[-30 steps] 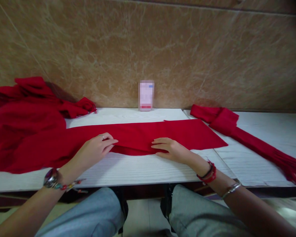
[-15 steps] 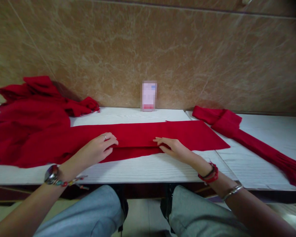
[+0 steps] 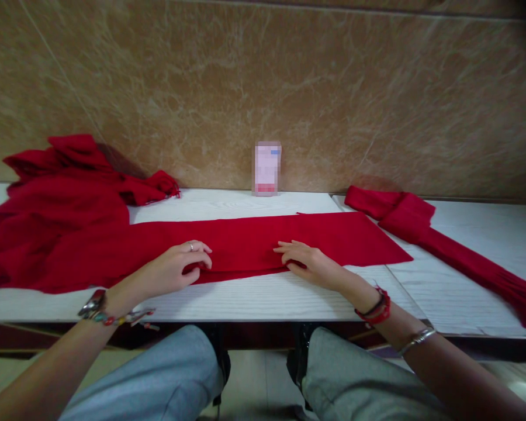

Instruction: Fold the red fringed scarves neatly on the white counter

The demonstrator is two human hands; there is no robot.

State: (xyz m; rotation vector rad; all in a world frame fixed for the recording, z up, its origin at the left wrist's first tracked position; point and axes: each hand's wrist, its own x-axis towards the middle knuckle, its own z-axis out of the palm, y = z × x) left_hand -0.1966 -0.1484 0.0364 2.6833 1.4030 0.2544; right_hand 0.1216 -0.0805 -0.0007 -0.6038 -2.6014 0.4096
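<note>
A long red cloth (image 3: 245, 240) lies in a folded strip across the white table, its right end tapering to a point. At the strip's near edge, my left hand (image 3: 182, 263) has its fingers curled over the upper layer with the thumb below. My right hand (image 3: 309, 260) grips the same layer further right, fingertips on top and thumb at the edge. Between the hands, a thin band of the lower layer shows below the upper layer's edge. The cloth's left part (image 3: 70, 210) is bunched in a loose heap.
Another red piece with a fringed end (image 3: 456, 251) lies at the right. A small blurred pink-and-white packet (image 3: 267, 169) stands against the brown marbled wall (image 3: 228, 88). The white table (image 3: 245, 304) ends just in front of my knees.
Both hands have brought the upper layer's edge closer to the near edge, so less of the lower layer shows. The view has shifted slightly.
</note>
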